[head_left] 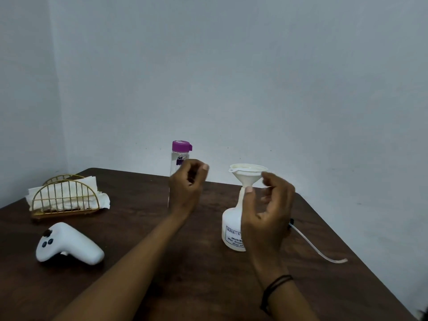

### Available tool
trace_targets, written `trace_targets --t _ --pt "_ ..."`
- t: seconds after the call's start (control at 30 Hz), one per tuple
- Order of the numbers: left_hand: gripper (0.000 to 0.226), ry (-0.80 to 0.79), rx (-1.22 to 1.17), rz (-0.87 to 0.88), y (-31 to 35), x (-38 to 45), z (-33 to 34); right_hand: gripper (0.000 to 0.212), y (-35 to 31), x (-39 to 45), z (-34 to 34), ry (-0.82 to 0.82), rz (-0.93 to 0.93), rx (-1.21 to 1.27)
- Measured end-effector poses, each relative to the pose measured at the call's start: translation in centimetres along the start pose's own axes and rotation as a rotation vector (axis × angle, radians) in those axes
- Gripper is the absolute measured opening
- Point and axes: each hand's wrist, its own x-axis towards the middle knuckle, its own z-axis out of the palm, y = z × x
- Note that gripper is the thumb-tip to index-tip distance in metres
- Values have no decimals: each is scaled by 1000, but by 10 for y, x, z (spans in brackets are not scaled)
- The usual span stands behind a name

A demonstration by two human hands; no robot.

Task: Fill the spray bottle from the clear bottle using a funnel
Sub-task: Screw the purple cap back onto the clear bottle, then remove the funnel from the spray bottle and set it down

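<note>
While the white funnel [248, 174] sits upright with its stem in the neck of the white spray bottle [234, 228], the right hand [266, 212] is raised just beside it, fingers loosely curled and parted; its thumb tip lies at the funnel's stem where it meets the bottle neck, though whether it actually presses there or only overlaps it cannot be told. No firm grip on the funnel shows. The left hand [187, 184] hangs in the air in front of the clear bottle [179, 163], fingers loosely curled with the thumb up, holding nothing and seemingly not touching the bottle behind it. This clear bottle stands upright near the far edge of the dark wooden table [143, 218], its purple cap [181, 145] on; its contents cannot be made out. The funnel's bowl looks empty. A thin tube [317, 249] trails on the table to the right of the spray bottle. At left lie a white controller [69, 246] and a gold wire holder [64, 198] with white napkins [69, 193] in it
</note>
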Motion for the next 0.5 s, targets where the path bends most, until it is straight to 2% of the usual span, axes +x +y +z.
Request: trace_targets --t 0.13,0.27,0.5 --pt "36 -189 -178 -63 19 -14 18 49 22 11 -6 -52 185 -70" --pt "57 -326 -248 -128 29 -18 27 53 37 14 -9 -191 297 -66" --pt "50 -358 -208 -181 27 -19 32 47 43 14 -6 -290 300 -108"
